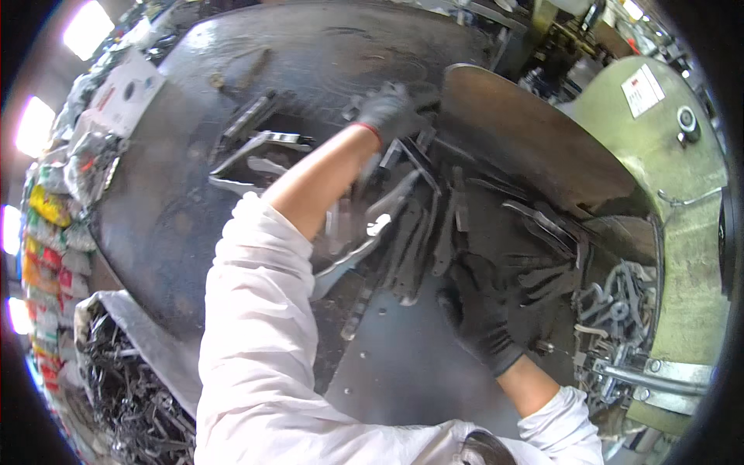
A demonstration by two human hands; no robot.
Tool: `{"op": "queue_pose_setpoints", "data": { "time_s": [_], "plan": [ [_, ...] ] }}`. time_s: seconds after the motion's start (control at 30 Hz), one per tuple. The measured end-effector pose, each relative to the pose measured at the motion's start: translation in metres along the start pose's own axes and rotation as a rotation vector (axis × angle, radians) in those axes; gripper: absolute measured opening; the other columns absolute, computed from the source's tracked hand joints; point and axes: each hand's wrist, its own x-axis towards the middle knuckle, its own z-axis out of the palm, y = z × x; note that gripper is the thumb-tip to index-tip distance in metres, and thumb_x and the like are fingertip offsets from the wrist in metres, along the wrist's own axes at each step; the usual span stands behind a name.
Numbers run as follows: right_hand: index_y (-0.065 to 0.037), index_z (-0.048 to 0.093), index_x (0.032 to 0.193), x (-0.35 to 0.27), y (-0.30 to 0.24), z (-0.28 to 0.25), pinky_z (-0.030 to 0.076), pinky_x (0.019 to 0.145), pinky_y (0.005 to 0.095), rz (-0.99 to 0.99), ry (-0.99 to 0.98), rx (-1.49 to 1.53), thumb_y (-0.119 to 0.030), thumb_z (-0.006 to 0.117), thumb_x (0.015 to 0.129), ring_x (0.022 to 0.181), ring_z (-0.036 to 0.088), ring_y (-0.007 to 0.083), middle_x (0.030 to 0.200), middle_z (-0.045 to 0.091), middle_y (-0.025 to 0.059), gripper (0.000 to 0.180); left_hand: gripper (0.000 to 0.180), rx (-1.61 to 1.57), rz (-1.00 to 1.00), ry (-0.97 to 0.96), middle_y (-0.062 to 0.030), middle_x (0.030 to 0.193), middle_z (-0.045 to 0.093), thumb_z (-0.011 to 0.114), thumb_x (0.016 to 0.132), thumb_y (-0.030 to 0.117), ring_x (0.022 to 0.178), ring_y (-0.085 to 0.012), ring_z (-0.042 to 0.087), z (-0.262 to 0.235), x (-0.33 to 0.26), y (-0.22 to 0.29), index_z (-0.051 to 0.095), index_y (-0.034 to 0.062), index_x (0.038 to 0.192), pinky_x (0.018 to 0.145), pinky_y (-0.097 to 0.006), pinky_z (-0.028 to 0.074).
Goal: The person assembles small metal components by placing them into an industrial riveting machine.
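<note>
I see my left arm stretched far forward, its gloved left hand (391,112) curled down over the flat metal pieces (418,225) heaped on the dark round table (178,194); whether it grips one I cannot tell. My right hand (477,310), gloved, rests fingers spread on the heap's near edge, grasping nothing.

white sleeves pushed up, dark gloves, one red-cuffed

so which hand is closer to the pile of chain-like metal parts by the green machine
Right. The right hand lies on the dark worktable just left of the chain-like parts. The left hand reaches far up the table, well away from them.
</note>
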Motion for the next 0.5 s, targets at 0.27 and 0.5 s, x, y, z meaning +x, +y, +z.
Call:
{"op": "queue_pose_setpoints", "data": {
  "time_s": [0.27,0.5],
  "plan": [
    [-0.007,0.065,0.131,-0.010,0.004,0.008,0.044,0.103,0.0545,-0.007,0.083,0.023,-0.030,0.072,0.089,0.129,0.053,0.0409,0.140,0.055,0.0179,0.049,0.068,-0.127,0.092,-0.307,-0.0266,0.125,0.069,0.064,0.097,0.054,0.117,-0.0425,0.068,-0.079,-0.129,0.029,0.051,0.0130,0.150,0.100,-0.050,0.054],
    [-0.005,0.066,0.124,-0.006,-0.001,0.013,0.045,0.104,0.0533,-0.027,0.158,0.062,-0.028,0.074,0.088,0.126,0.053,0.0398,0.133,0.056,0.0176,0.044,0.073,0.011,-0.262,0.321,-0.0197,0.151,0.057,0.063,0.096,0.063,0.131,-0.0428,0.060,-0.072,-0.055,-0.224,0.049,0.0195,0.153,0.108,-0.047,0.049]
  ]
}}
